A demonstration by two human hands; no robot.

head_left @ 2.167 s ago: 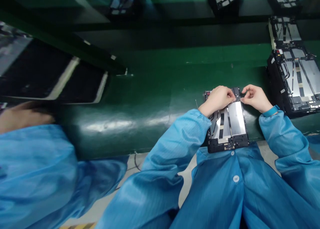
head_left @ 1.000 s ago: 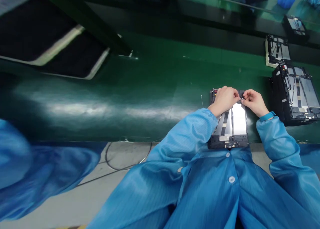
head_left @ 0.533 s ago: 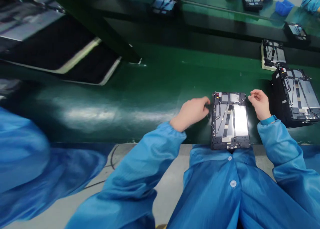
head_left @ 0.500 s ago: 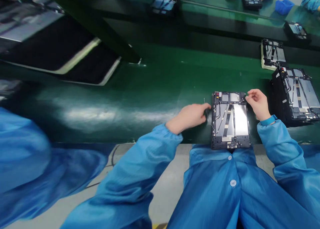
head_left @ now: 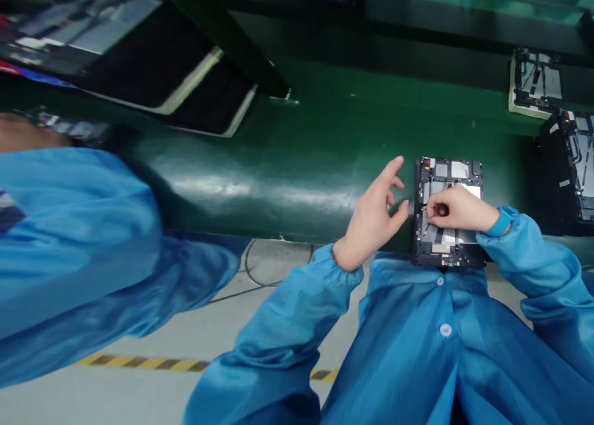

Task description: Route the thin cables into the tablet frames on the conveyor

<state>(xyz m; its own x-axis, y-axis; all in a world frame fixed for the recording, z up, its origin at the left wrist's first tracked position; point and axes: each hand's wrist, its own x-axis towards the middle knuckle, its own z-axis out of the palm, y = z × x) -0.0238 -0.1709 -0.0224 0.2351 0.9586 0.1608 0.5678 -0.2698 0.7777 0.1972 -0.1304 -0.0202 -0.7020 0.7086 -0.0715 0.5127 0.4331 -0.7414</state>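
The right hand curls into a pinch on the black tablet chassis with silver foil panels beneath its palm — anything held is hidden. The left hand hangs open, empty, just beside it — a slip under pressure could tear the foil.

A tablet housing lies on the near edge of the bench, directly in front of the worker's smock. The worker's right hand rests across the housing, while the left hand is just beside its left edge, apart from it. Farther right on the bench, a second housing lies near the first, and a third housing lies behind that one. To the worker's left, a co-worker's smock is at the same near side of the bench. On the floor below the bench, a striped line runs in front of both people.
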